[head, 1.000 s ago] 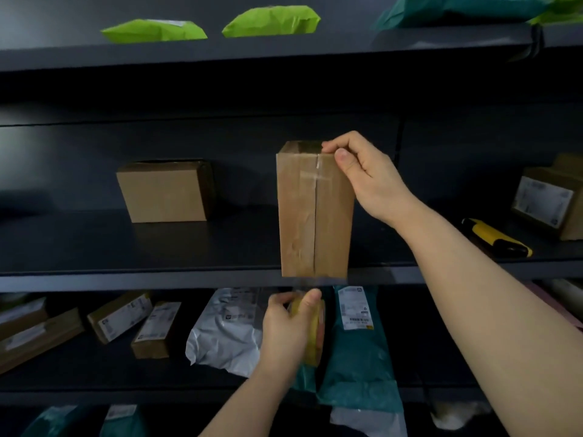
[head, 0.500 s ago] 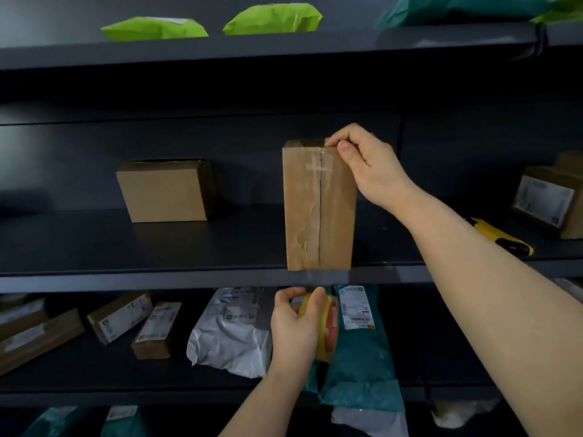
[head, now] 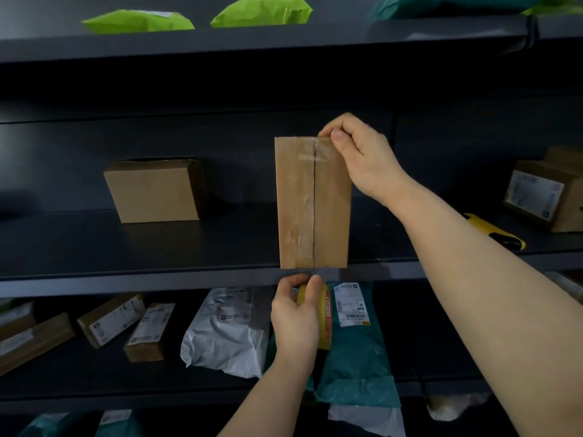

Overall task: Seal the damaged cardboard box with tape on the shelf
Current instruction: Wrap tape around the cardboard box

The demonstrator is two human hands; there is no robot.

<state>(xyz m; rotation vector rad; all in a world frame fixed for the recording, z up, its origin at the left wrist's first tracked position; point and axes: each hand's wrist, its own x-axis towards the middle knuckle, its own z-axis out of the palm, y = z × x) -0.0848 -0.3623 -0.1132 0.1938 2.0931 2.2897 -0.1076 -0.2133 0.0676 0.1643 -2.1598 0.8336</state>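
Note:
A tall cardboard box (head: 296, 203) stands on end at the front edge of the middle shelf (head: 157, 279), its flap seam facing me. Clear tape runs down over the seam, wrinkled in the lower half. My right hand (head: 359, 156) grips the box's top right corner, thumb pressed on the tape's upper end. My left hand (head: 296, 320) holds the yellow tape roll (head: 325, 313) just below the shelf edge, under the box, with the tape stretched up to the box's bottom.
A squat cardboard box (head: 154, 190) sits on the same shelf to the left. A yellow utility knife (head: 495, 231) and a labelled box (head: 542, 190) lie at the right. Parcels and mailer bags (head: 230, 332) fill the lower shelf; green bags (head: 262, 11) lie on the top shelf.
The box has been tipped more upright and pushed slightly back on the shelf. My left hand with the roll has stayed just below the shelf edge. My right hand keeps its grip on the top corner.

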